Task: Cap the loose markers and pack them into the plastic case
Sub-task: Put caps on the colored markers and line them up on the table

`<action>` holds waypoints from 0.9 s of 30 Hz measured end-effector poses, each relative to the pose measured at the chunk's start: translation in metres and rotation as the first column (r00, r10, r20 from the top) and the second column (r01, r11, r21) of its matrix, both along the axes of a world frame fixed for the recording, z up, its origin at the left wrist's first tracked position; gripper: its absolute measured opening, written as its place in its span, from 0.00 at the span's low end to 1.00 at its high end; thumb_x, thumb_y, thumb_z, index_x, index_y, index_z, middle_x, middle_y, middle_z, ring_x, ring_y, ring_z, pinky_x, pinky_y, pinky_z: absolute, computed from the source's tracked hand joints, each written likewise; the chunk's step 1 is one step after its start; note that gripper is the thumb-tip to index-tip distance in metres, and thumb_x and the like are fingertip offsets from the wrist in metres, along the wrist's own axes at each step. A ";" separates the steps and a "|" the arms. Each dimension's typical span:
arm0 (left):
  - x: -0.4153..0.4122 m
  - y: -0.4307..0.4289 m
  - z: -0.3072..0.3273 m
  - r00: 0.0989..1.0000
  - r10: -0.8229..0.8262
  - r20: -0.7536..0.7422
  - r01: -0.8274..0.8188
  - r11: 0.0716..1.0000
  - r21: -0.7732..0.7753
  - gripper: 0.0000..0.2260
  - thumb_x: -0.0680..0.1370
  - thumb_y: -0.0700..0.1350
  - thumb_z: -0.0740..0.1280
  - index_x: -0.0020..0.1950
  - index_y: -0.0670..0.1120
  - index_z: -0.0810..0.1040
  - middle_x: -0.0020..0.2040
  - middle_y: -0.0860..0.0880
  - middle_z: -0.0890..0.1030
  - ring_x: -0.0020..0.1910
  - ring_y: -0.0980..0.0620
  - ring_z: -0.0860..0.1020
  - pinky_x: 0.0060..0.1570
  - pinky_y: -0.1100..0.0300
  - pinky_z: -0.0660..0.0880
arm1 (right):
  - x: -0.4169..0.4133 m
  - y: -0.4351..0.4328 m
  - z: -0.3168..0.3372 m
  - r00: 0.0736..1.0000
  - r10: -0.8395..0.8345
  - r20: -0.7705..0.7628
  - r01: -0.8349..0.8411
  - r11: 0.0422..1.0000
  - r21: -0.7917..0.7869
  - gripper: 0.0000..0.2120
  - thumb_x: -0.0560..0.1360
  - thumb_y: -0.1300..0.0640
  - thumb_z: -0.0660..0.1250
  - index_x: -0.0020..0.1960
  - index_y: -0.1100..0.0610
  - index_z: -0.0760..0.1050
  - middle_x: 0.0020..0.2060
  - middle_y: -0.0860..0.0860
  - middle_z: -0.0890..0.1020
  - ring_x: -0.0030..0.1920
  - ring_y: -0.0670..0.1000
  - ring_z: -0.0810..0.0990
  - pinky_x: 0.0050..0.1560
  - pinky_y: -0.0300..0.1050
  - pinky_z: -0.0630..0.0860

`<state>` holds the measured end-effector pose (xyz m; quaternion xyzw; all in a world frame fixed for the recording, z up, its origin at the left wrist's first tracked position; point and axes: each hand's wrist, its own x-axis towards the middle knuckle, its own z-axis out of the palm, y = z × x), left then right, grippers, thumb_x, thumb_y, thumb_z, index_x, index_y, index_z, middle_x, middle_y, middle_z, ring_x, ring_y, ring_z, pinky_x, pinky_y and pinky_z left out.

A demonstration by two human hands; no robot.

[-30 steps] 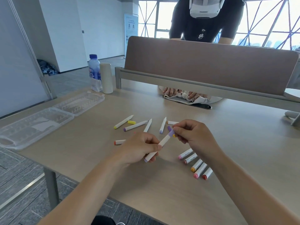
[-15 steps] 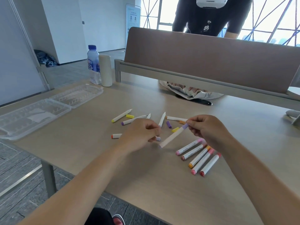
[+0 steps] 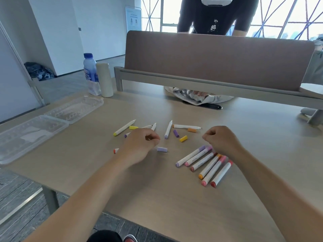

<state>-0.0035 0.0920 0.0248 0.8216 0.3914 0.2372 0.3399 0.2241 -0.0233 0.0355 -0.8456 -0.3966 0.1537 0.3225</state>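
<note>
The left hand (image 3: 139, 144) hovers over the pale wooden table (image 3: 174, 203) with fingers curled and thumb against forefinger; whether it pinches anything cannot be told. The right hand (image 3: 222, 140) is curled too, with nothing seen in it, just above a row of six capped white markers (image 3: 206, 163). Between the hands lies a loose lilac cap (image 3: 162, 149). Farther back, uncapped white markers (image 3: 168, 129) and yellow, purple and orange caps (image 3: 183, 138) are scattered. The clear plastic case (image 3: 35, 130) lies open at the far left.
</note>
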 end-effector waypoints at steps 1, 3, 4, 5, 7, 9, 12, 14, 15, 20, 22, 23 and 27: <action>0.001 0.001 0.000 1.000 0.000 0.000 0.000 1.000 -0.004 0.05 0.78 0.46 0.67 0.46 0.53 0.83 0.37 0.61 0.78 0.33 0.67 0.74 0.31 0.72 0.65 | -0.001 0.002 -0.001 1.000 -0.005 0.008 0.005 1.000 0.010 0.08 0.79 0.56 0.64 0.48 0.57 0.81 0.33 0.46 0.83 0.29 0.40 0.79 0.36 0.39 0.73; 0.007 0.002 0.001 1.000 -0.003 0.005 0.003 1.000 -0.013 0.05 0.78 0.47 0.67 0.46 0.53 0.83 0.35 0.60 0.78 0.33 0.65 0.74 0.32 0.70 0.64 | -0.003 0.006 -0.003 0.999 0.017 -0.040 -0.015 0.999 0.042 0.08 0.79 0.55 0.64 0.45 0.55 0.79 0.35 0.48 0.83 0.28 0.41 0.82 0.35 0.42 0.73; 0.011 0.004 0.003 1.000 -0.007 0.005 0.007 1.000 -0.017 0.05 0.78 0.47 0.67 0.45 0.53 0.83 0.35 0.60 0.78 0.34 0.63 0.75 0.34 0.68 0.66 | -0.004 0.009 -0.003 0.998 0.026 -0.063 -0.022 0.998 0.062 0.09 0.80 0.54 0.64 0.44 0.56 0.79 0.36 0.50 0.82 0.27 0.42 0.82 0.33 0.42 0.71; 0.017 0.006 0.005 1.000 -0.011 0.000 0.011 1.000 -0.017 0.05 0.78 0.47 0.67 0.45 0.53 0.83 0.37 0.59 0.79 0.36 0.61 0.76 0.36 0.65 0.69 | -0.004 0.013 -0.004 0.997 0.030 -0.068 -0.024 0.997 0.080 0.09 0.80 0.54 0.63 0.44 0.56 0.78 0.37 0.53 0.81 0.25 0.42 0.81 0.30 0.40 0.70; 0.032 0.012 0.008 0.999 -0.003 -0.042 0.004 1.000 0.007 0.04 0.77 0.47 0.68 0.47 0.52 0.83 0.42 0.57 0.81 0.42 0.56 0.78 0.41 0.62 0.73 | -0.004 0.021 -0.003 0.998 0.030 -0.047 -0.024 0.994 0.106 0.10 0.79 0.54 0.64 0.45 0.58 0.80 0.38 0.57 0.80 0.23 0.42 0.76 0.23 0.35 0.68; 0.050 0.020 0.011 0.991 0.025 -0.128 -0.015 0.997 0.078 0.05 0.77 0.47 0.68 0.50 0.50 0.83 0.48 0.54 0.82 0.48 0.54 0.79 0.46 0.60 0.74 | -0.001 0.031 -0.002 0.999 0.032 -0.028 -0.028 0.992 0.127 0.10 0.79 0.55 0.66 0.46 0.60 0.81 0.38 0.56 0.81 0.27 0.45 0.73 0.23 0.32 0.67; 0.076 0.031 0.012 0.963 0.064 -0.261 -0.019 0.985 0.171 0.09 0.77 0.47 0.67 0.55 0.47 0.81 0.52 0.49 0.81 0.52 0.49 0.77 0.50 0.57 0.73 | 0.003 0.043 -0.001 0.998 0.055 -0.029 -0.051 0.990 0.135 0.08 0.78 0.54 0.67 0.46 0.58 0.82 0.41 0.55 0.83 0.32 0.45 0.72 0.29 0.35 0.66; 0.091 0.037 0.008 0.938 0.087 -0.337 -0.024 0.982 0.186 0.11 0.78 0.48 0.67 0.58 0.46 0.79 0.53 0.47 0.81 0.51 0.49 0.76 0.48 0.57 0.72 | 0.007 0.048 0.000 0.996 0.077 -0.048 -0.069 0.987 0.147 0.08 0.78 0.56 0.66 0.45 0.59 0.82 0.37 0.54 0.81 0.31 0.46 0.72 0.26 0.32 0.66; 0.097 0.039 0.004 0.921 0.097 -0.376 -0.026 0.982 0.189 0.12 0.78 0.48 0.66 0.59 0.45 0.78 0.53 0.47 0.80 0.50 0.49 0.76 0.46 0.58 0.70 | 0.008 0.050 0.000 0.995 0.084 -0.051 -0.076 0.985 0.154 0.09 0.78 0.56 0.66 0.44 0.59 0.82 0.34 0.52 0.79 0.30 0.46 0.71 0.25 0.30 0.65; 0.118 0.052 -0.010 0.828 0.143 -0.542 -0.036 0.979 0.203 0.13 0.80 0.47 0.66 0.62 0.43 0.77 0.56 0.45 0.80 0.54 0.47 0.78 0.50 0.58 0.71 | 0.015 0.053 0.000 0.991 0.104 -0.082 -0.088 0.979 0.185 0.09 0.78 0.57 0.66 0.43 0.59 0.82 0.29 0.48 0.77 0.28 0.45 0.70 0.26 0.31 0.65; 0.118 0.054 -0.010 0.825 0.144 -0.546 -0.030 0.977 0.211 0.12 0.80 0.46 0.65 0.61 0.43 0.78 0.57 0.44 0.81 0.55 0.46 0.78 0.49 0.58 0.70 | 0.016 0.054 -0.002 0.988 0.121 -0.095 -0.101 0.977 0.190 0.10 0.78 0.56 0.66 0.43 0.59 0.82 0.32 0.51 0.79 0.30 0.46 0.71 0.28 0.34 0.67; 0.116 0.054 -0.010 0.837 0.143 -0.528 -0.033 0.977 0.211 0.11 0.80 0.45 0.66 0.60 0.43 0.78 0.56 0.44 0.80 0.53 0.46 0.78 0.48 0.59 0.69 | 0.015 0.053 -0.003 0.988 0.127 -0.092 -0.108 0.976 0.189 0.10 0.78 0.56 0.66 0.43 0.59 0.82 0.33 0.52 0.80 0.31 0.46 0.71 0.30 0.35 0.67; 0.091 0.047 -0.004 0.930 0.130 -0.345 -0.083 0.985 0.148 0.08 0.77 0.44 0.67 0.53 0.44 0.80 0.47 0.46 0.81 0.44 0.49 0.76 0.41 0.58 0.70 | 0.009 0.050 -0.006 0.986 0.156 -0.053 -0.145 0.974 0.176 0.10 0.78 0.55 0.67 0.43 0.59 0.82 0.32 0.48 0.80 0.29 0.42 0.71 0.28 0.30 0.65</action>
